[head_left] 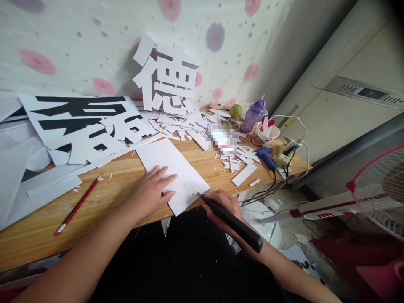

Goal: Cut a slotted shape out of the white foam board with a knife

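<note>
My left hand (151, 191) lies flat with fingers spread on a white sheet (170, 166) at the front of the wooden table (126, 176). My right hand (225, 206) is wrapped round a long black knife (233, 222). Its tip touches the sheet's right edge near the table's front. A thin strip shows along that edge.
A red pencil (77, 207) lies at the left. Large cut-out characters (167, 82) lean on the wall, with black-and-white ones (82, 122) beside them. Paper scraps (195, 124), a purple bottle (254, 115), a cup (263, 134), a blue glue gun (267, 156) and cables crowd the right. A fan (378, 189) stands on the floor.
</note>
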The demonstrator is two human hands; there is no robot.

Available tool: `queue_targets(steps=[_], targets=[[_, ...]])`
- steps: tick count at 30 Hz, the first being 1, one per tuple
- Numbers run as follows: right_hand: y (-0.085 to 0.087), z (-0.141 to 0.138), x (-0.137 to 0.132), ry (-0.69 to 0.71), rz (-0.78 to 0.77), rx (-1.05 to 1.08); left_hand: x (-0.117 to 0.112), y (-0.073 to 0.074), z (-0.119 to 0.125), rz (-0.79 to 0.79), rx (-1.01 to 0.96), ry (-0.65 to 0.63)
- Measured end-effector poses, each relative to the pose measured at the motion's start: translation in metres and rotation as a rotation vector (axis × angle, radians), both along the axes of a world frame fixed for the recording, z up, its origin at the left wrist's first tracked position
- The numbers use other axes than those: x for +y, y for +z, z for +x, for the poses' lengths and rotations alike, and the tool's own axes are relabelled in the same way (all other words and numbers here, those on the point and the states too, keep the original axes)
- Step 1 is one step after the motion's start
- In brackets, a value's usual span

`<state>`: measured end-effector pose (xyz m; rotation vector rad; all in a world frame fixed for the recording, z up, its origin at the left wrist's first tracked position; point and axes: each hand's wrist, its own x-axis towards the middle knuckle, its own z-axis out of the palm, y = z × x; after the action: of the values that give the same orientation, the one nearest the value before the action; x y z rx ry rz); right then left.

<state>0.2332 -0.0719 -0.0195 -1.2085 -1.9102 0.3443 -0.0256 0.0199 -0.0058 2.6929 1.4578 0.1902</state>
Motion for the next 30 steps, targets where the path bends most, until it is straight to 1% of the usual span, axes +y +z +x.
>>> queue_targets(steps=[4, 6, 9, 10, 12, 14, 15, 18, 20, 22, 23, 25, 28, 29, 30], targets=[[-0.007, 0.000, -0.004, -0.009, 0.040, 0.035, 0.001, 0.000, -0.001, 0.012, -0.016, -0.009], [-0.008, 0.004, -0.004, -0.042, 0.017, 0.092, 0.001, 0.000, -0.002, 0.012, -0.029, -0.017], [0.001, 0.013, 0.006, -0.149, -0.035, 0.279, -0.003, 0.000, -0.003, 0.042, -0.092, -0.017], [0.007, 0.016, 0.013, -0.174, -0.050, 0.326, -0.005, 0.000, -0.003, 0.078, -0.132, 0.013], [0.018, 0.015, 0.030, -0.169, -0.073, 0.341, -0.013, 0.001, -0.003, 0.163, -0.215, 0.136], [0.025, 0.006, 0.050, -0.130, -0.111, 0.313, -0.022, 0.000, -0.004, 0.209, -0.237, 0.253], [0.026, -0.001, 0.059, -0.126, -0.126, 0.325, -0.026, 0.000, -0.005, 0.201, -0.212, 0.287], [0.019, -0.026, 0.078, -0.148, -0.142, 0.445, -0.040, -0.004, -0.006, 0.114, -0.106, 0.302], [0.011, -0.040, 0.082, -0.177, -0.137, 0.512, -0.047, -0.006, -0.004, 0.076, -0.137, 0.310], [0.005, -0.049, 0.079, -0.206, -0.126, 0.566, -0.052, -0.007, 0.001, 0.053, -0.307, 0.342], [0.004, -0.052, 0.076, -0.224, -0.119, 0.594, -0.054, -0.007, 0.005, 0.035, -0.448, 0.367], [0.004, -0.055, 0.067, -0.262, -0.119, 0.643, -0.057, -0.002, 0.014, -0.028, -0.832, 0.419], [0.006, -0.060, 0.050, -0.321, -0.189, 0.740, -0.058, 0.014, 0.025, -0.163, -1.462, 0.555], [0.006, -0.064, 0.045, -0.323, -0.233, 0.796, -0.058, 0.020, 0.027, -0.224, -1.623, 0.612], [0.006, -0.068, 0.040, -0.308, -0.275, 0.851, -0.059, 0.026, 0.029, -0.317, -1.738, 0.644]])
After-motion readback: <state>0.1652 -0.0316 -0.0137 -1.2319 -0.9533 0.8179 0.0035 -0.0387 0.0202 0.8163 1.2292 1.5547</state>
